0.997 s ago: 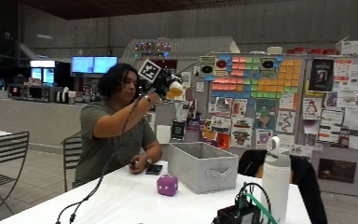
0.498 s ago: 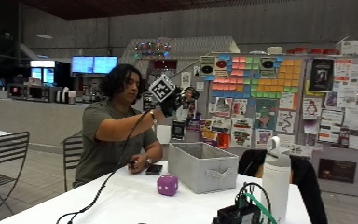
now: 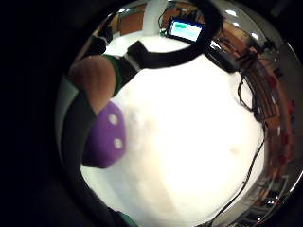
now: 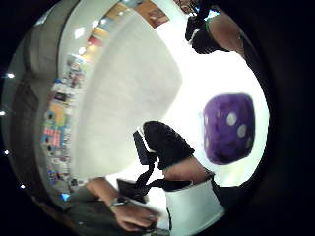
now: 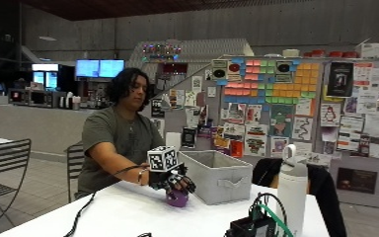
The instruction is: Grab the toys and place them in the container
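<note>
person sits at a white surface (image 5: pixel 117 217) with the gloved right hand (image 5: pixel 174 181) down low, right over a purple die (image 5: pixel 176 199) with white dots. from the outside view the fingers drape over the top of the die and it looks like they touch it, but i can't tell if they actually curl round it, so the state of the grip is a cannot-tell from me. the die sits on the surface, just beside the near corner of the grey bin (image 5: pixel 219 175), on the person's side of it. it's outside the bin, not in it.

the thumb-side palm view has the die (image 4: pixel 229 128) big and close, still resting on white, with a black gloved finger (image 4: pixel 167 143) sticking out next to it and the bin's pale wall (image 4: pixel 128 93) filling the area behind. the little-finger-side view shows the die (image 3: pixel 106 137) at the edge of the hand with open white surface (image 3: pixel 189 142) spreading beyond it.

other stuff on the surface: a white bottle (image 5: pixel 292 195) standing upright, past the bin toward the camera, and a small black gadget with cables (image 5: pixel 258 224) right at the near edge. a cable (image 5: pixel 84 217) trails from the person's wrist down across the surface.
</note>
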